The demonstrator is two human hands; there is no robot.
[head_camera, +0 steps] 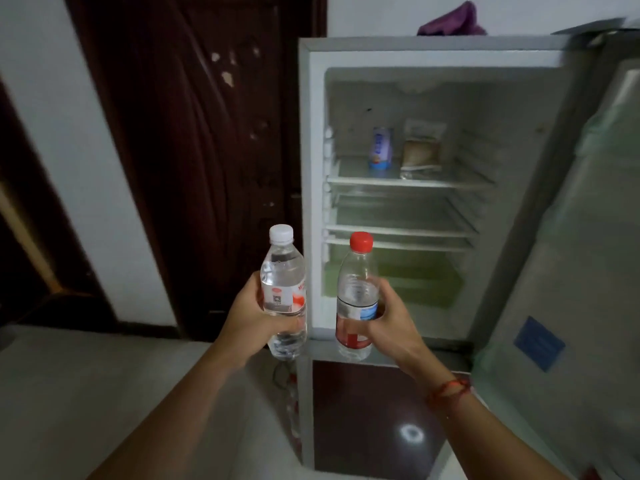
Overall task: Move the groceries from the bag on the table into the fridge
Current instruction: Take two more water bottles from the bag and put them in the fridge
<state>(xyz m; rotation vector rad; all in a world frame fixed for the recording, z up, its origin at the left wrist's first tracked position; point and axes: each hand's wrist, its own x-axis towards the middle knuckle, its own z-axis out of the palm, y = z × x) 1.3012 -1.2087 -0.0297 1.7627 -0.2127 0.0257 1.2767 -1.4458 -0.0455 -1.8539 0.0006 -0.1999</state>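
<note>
Fridge [313,140] stands open, a can [380,148] and packet [420,152] on its top shelf; left hand [251,322] grips a white-capped water bottle [284,275], right hand [393,325] a red-capped bottle [356,282].

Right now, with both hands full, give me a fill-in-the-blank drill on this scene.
The left hand grips a water bottle whose cap is ____.
The right hand grips a second bottle whose cap is ____.
The can and the packet stand on the ____ shelf of the fridge.
The fridge door stands ____.
Missing words: white; red; top; open.
</note>
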